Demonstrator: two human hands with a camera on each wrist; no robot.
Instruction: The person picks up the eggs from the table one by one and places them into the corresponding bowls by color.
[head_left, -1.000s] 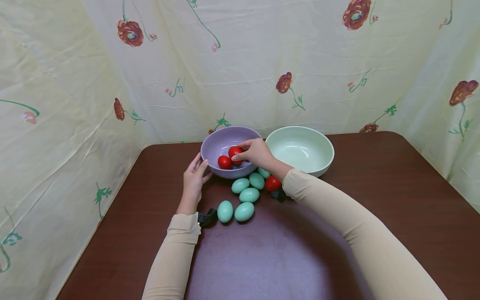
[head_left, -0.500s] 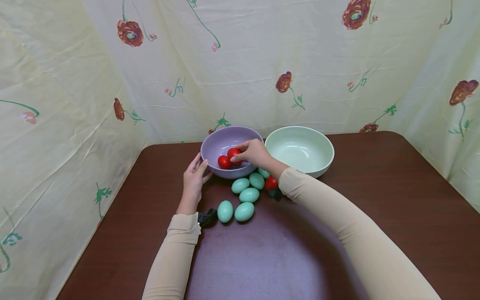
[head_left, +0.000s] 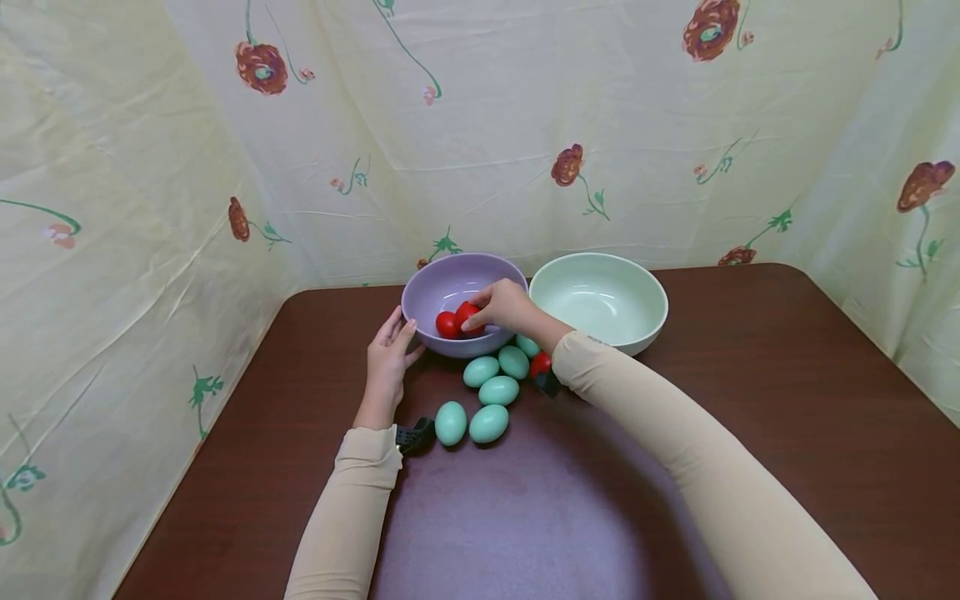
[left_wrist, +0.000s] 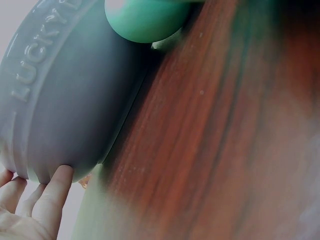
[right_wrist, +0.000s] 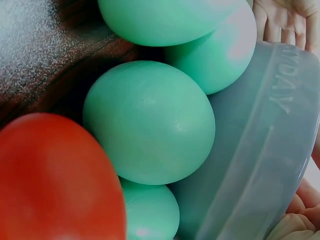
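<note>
In the head view, a purple bowl stands at the table's back with two red eggs inside. My right hand reaches over its rim and pinches the right-hand red egg between thumb and fingers. Beside it lies the other red egg. My left hand rests against the bowl's left side, with extended fingers touching the outer wall in the left wrist view. Several mint-green eggs lie in front of the bowl, along with a red egg partly hidden by my right wrist.
A pale green bowl stands just right of the purple one, with nothing visible inside. The dark brown table ends at a flowered cloth behind and at the sides. Green eggs sit close against the purple bowl's front.
My right hand has lowered the pinched red egg slightly toward the bowl's floor, against the other red egg. My right forearm has shifted a little left. My left hand has stayed put.
</note>
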